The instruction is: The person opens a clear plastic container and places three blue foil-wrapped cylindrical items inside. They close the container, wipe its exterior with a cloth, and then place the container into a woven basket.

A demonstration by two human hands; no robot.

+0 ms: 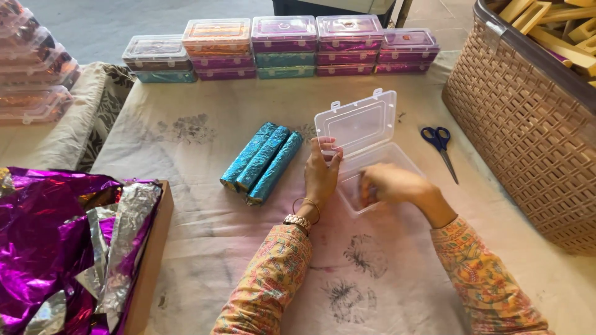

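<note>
Nearest me, at my left, crumpled purple and silver foil [49, 248] is lying heaped in a shallow cardboard tray [152, 260].

My left hand [321, 177] is steadying the clear plastic box [372, 158] at the left end of its hinge line: fingers curled shut on the edge where the raised lid meets the base. My right hand [388, 185] is reaching down into the base; it is motion-blurred, so I cannot tell whether those fingers are open or closed on anything.

The box is sitting directly ahead of both hands, lid propped open and leaning away from me.

Three teal foil-wrapped rolls [262, 162] are lying side by side, touching, just left of my left hand. Their long axes are running diagonally, near-left to far-right, upper ends pointing toward the lid. The left hand is clearly the nearer one.

Blue-handled scissors [441, 149] are lying right of the box, near a tan woven basket [528, 142].

Farthest, filled lidded boxes [282, 49] are standing stacked in a row.
</note>
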